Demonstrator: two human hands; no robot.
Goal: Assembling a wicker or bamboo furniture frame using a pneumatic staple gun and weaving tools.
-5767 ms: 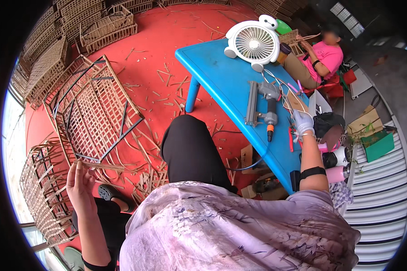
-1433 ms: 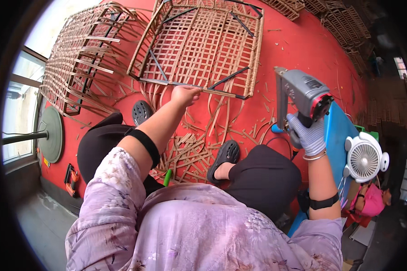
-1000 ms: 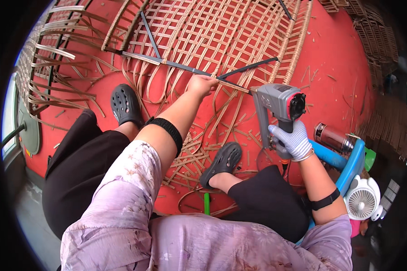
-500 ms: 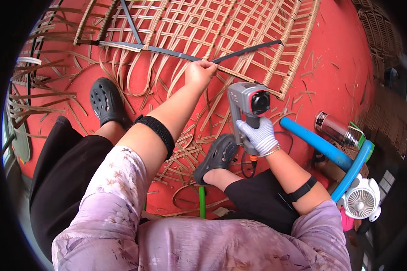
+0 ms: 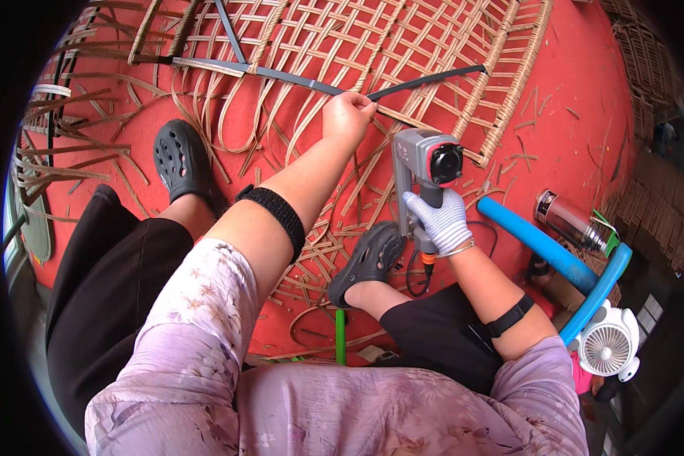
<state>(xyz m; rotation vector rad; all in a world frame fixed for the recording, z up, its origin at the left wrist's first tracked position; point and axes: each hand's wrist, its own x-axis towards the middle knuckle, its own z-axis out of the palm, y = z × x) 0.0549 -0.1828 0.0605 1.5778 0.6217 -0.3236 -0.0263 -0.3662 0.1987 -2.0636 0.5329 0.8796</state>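
Observation:
A woven rattan-like panel (image 5: pixel 319 47) lies ahead of me, with loose strand ends hanging off its near edge. Along that edge runs a dark grey flat strip (image 5: pixel 296 79), and another dark strip (image 5: pixel 433 79) slants across the weave to the right. My bare left hand (image 5: pixel 347 116) pinches the grey strip at the panel's edge, fingers closed. In a white knitted glove, my right hand (image 5: pixel 442 220) is wrapped round the handle of a grey electric stapler-like power tool (image 5: pixel 424 152) with a black round cap. The tool is upright, apart from the panel.
Cut strands (image 5: pixel 311 262) litter the red floor (image 5: pixel 577 144). At right are a blue tube frame (image 5: pixel 536 242), a clear bottle (image 5: pixel 568 216) and a white fan (image 5: pixel 608 342). A black cord (image 5: pixel 416 289) hangs from the tool near my dark clog (image 5: pixel 368 262). More unfinished weaving (image 5: pixel 61 152) stands at left.
The whole view has shifted slightly, so the panel and both hands appear a little further right. Both grips look the same.

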